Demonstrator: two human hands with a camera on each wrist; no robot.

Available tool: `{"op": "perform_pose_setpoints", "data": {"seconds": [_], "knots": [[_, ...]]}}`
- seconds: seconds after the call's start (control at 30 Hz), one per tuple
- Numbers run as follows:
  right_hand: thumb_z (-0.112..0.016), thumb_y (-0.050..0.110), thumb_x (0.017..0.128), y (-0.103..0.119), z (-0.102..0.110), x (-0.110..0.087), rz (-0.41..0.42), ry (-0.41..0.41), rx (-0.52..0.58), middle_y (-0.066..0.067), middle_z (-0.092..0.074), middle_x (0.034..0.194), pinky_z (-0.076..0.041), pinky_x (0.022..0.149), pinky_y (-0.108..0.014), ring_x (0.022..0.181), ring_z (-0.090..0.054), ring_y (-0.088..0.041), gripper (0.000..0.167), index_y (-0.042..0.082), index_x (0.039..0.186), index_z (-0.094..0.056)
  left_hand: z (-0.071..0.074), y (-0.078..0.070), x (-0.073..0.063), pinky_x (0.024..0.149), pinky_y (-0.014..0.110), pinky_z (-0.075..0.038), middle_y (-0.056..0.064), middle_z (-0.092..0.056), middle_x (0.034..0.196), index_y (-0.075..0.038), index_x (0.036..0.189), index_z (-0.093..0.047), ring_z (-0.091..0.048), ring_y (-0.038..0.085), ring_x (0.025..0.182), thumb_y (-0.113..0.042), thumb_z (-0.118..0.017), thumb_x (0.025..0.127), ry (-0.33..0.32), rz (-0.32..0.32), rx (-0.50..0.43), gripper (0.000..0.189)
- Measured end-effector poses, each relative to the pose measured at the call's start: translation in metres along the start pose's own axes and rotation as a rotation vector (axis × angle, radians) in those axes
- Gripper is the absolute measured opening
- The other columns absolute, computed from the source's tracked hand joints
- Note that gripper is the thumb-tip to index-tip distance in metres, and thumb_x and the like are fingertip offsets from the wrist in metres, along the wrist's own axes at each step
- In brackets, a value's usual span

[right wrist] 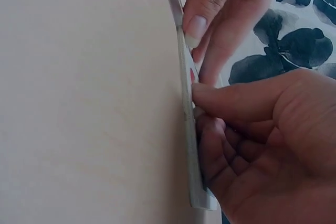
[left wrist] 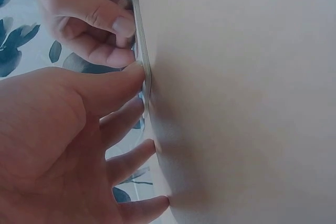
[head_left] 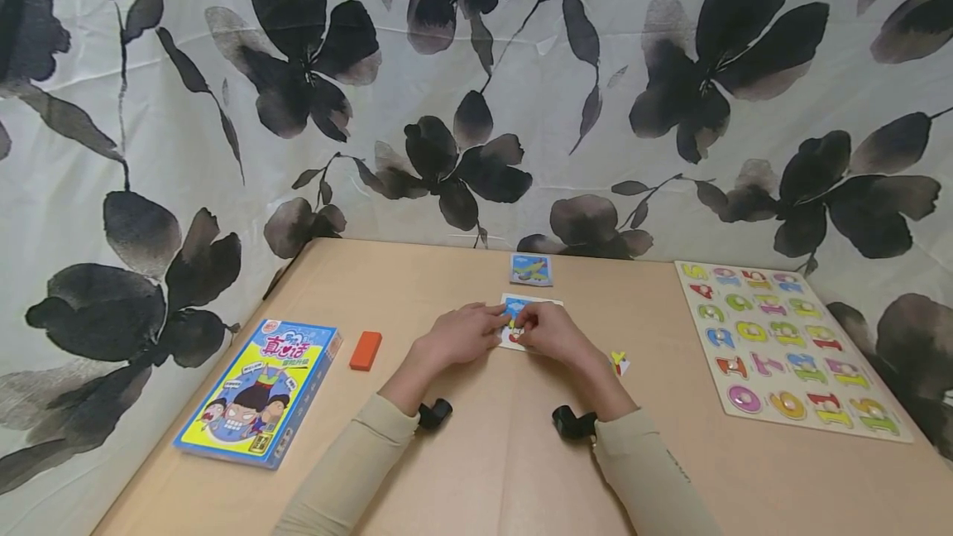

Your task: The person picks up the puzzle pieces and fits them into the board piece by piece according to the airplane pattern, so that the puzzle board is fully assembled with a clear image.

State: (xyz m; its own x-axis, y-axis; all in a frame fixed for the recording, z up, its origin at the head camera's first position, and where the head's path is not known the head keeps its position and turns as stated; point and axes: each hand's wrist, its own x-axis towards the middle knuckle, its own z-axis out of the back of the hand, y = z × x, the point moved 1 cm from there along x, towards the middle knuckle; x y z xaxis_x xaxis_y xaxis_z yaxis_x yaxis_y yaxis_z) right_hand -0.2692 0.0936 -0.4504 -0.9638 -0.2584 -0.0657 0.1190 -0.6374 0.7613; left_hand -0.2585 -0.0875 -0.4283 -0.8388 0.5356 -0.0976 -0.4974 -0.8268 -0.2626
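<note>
A small picture puzzle board (head_left: 512, 341), blue at the top with red and yellow figures, lies flat on the table between the hands. The left hand (head_left: 465, 332) holds down its left side, thumb and forefinger at the edge. Its other fingers (left wrist: 139, 211) are spread and touch the table. With curled fingers, the right hand (head_left: 554, 332) pinches at the board's face; the small puzzle piece there is mostly hidden by the fingertips. Beside the right wrist lie loose yellow and white pieces (head_left: 620, 363). In the right wrist view, the board's pale edge (right wrist: 190, 129) shows beneath the right thumb.
Behind the board lies a second blue picture puzzle (head_left: 531, 270). To the left are an orange block (head_left: 366, 351) and a blue and yellow game box (head_left: 256, 395). A large board of colourful shapes (head_left: 789, 346) lies at the right. A floral cloth (head_left: 581, 106) hangs behind the table.
</note>
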Motion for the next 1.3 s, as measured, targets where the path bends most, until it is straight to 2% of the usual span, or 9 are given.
{"op": "perform_pose_setpoints", "data": {"seconds": [0.2, 0.4, 0.67, 0.87, 1.07, 1.3], "knots": [[-0.073, 0.001, 0.082, 0.001, -0.004, 0.000, 0.037, -0.042, -0.019, -0.003, -0.056, 0.073, -0.038, 0.060, -0.023, 0.069, -0.049, -0.015, 0.009, 0.002, 0.091, -0.072, 0.000, 0.001, 0.000, 0.113, 0.055, -0.040, -0.003, -0.040, 0.158, -0.021, 0.147, -0.050, -0.036, 0.032, 0.148, -0.025, -0.057, 0.101, -0.001, 0.004, -0.003, 0.047], [-0.073, 0.002, 0.082, 0.004, -0.004, 0.000, 0.018, -0.044, -0.011, -0.004, -0.057, 0.073, -0.038, 0.060, -0.023, 0.069, -0.049, -0.015, 0.007, 0.004, 0.089, -0.073, 0.000, 0.001, 0.000, 0.113, 0.055, -0.039, -0.003, -0.040, 0.159, -0.021, 0.148, -0.049, -0.036, 0.032, 0.148, -0.025, -0.057, 0.100, 0.005, 0.003, -0.004, 0.048], [-0.072, 0.003, 0.084, 0.006, 0.001, -0.002, 0.019, -0.015, -0.006, -0.005, -0.074, 0.084, -0.046, 0.066, -0.022, 0.076, -0.058, -0.014, 0.007, 0.003, 0.088, -0.077, -0.002, 0.003, 0.001, 0.113, 0.053, -0.039, -0.004, -0.040, 0.159, -0.022, 0.148, -0.049, -0.037, 0.030, 0.148, -0.027, -0.057, 0.101, 0.002, -0.006, 0.007, 0.048], [-0.068, 0.006, 0.090, 0.004, 0.004, -0.002, 0.016, 0.006, -0.085, -0.005, -0.077, 0.092, -0.046, 0.068, -0.022, 0.084, -0.060, -0.016, 0.012, 0.005, 0.092, -0.080, -0.002, 0.003, 0.001, 0.114, 0.053, -0.040, -0.004, -0.039, 0.159, -0.021, 0.148, -0.049, -0.037, 0.030, 0.148, -0.027, -0.058, 0.100, 0.006, -0.008, 0.011, 0.048], [-0.064, 0.006, 0.090, 0.004, 0.005, -0.002, 0.008, 0.016, -0.102, -0.007, -0.077, 0.098, -0.046, 0.071, -0.024, 0.091, -0.061, -0.018, 0.016, 0.006, 0.093, -0.080, -0.003, 0.000, 0.001, 0.110, 0.055, -0.042, -0.005, -0.036, 0.161, -0.023, 0.150, -0.046, -0.036, 0.030, 0.148, -0.027, -0.055, 0.102, 0.027, -0.007, 0.061, 0.049], [-0.059, 0.001, 0.089, 0.003, 0.007, -0.003, -0.011, 0.013, -0.068, -0.008, -0.076, 0.096, -0.042, 0.066, -0.024, 0.085, -0.058, -0.018, 0.021, 0.004, 0.094, -0.079, -0.004, -0.006, -0.002, 0.111, 0.063, -0.037, -0.007, -0.029, 0.164, -0.027, 0.154, -0.038, -0.030, 0.029, 0.151, -0.032, -0.049, 0.104, 0.074, 0.042, 0.119, 0.052]]}}
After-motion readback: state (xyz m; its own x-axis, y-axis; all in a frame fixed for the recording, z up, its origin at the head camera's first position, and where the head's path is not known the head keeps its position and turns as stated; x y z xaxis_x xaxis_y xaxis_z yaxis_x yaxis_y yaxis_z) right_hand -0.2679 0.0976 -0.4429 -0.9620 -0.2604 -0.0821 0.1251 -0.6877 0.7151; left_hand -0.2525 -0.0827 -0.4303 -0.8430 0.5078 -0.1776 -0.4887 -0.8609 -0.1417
